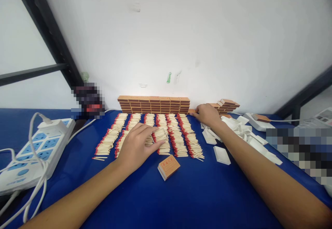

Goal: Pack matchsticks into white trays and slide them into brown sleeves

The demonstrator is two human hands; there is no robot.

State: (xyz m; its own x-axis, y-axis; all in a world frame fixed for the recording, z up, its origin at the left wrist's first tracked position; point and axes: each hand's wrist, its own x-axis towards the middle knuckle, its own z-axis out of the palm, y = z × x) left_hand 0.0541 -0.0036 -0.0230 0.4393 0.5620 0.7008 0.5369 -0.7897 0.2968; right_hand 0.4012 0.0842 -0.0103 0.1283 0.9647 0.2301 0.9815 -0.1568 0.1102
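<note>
Left hand (136, 142) holds a filled tray (166, 134); right hand (208, 114) touches a box (191, 111), grip unclear. Beyond, a finished-looking stack (154, 105); beside, unboxed matches (178, 146).

The bare left forearm (88, 189) slants in from the lower left, its wrist nearly straight, and the left hand (138, 142) is turned knuckles up, fingers curved over and thumb (156, 146) stretched toward the right below them — a grip held partly spread. The bare right forearm (259, 168) reaches farther forward from the lower right, angled inward, and at its end the right hand (207, 114) lies low with its back up, fingers bent and fingertips pointing left — how tightly they close is hard to tell.
</note>
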